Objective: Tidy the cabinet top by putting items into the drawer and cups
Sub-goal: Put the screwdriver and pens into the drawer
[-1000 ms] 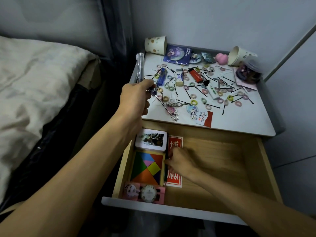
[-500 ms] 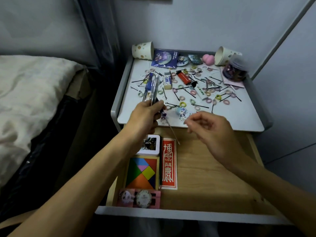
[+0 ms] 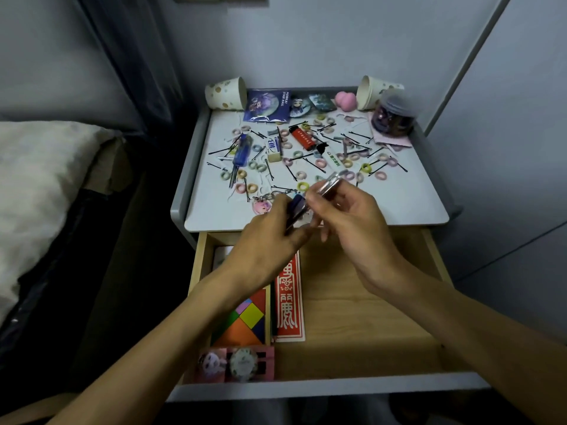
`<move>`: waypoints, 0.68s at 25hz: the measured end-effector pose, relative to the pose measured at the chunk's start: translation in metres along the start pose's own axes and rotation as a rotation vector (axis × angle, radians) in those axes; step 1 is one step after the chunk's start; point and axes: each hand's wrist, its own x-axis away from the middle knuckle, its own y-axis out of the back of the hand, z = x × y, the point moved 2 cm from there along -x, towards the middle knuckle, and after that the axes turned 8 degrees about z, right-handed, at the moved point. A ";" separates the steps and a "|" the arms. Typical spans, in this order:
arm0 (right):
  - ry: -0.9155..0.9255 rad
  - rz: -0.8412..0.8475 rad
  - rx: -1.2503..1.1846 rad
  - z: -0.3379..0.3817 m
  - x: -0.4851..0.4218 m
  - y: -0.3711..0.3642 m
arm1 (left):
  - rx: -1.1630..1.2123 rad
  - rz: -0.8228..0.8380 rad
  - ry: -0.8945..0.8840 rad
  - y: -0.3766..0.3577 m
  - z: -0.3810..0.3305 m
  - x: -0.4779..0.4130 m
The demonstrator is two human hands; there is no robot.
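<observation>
Cabinet top (image 3: 399, 207) cluttered, bed (image 3: 36, 167) alongside; left hand (image 3: 264, 240), right hand (image 3: 352, 222): grip clasping pen (image 3: 329, 183).

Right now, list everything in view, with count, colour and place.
paper cups: two, white spotted, on their sides at the cabinet top's back corners
hair ties: many, pastel, scattered over it
bobby pins: many, black, among them
lighter: one, red, middle
screwdriver: one, blue, left
jar: one, clear, back right
tangram: one, multicoloured, drawer's left
card: one, red, beside it
pen-like tool: one, clear and blue, held
left hand: grips its blue end
right hand: pinches its clear end
</observation>
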 end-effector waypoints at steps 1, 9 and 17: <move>0.021 -0.006 -0.029 0.003 -0.001 0.003 | 0.020 0.006 0.021 0.001 0.000 0.000; 0.072 0.051 0.119 0.007 0.003 0.012 | 0.742 0.134 0.040 0.018 -0.005 -0.002; -0.072 0.265 0.256 -0.011 0.013 -0.006 | 0.695 0.016 0.022 0.021 -0.011 0.007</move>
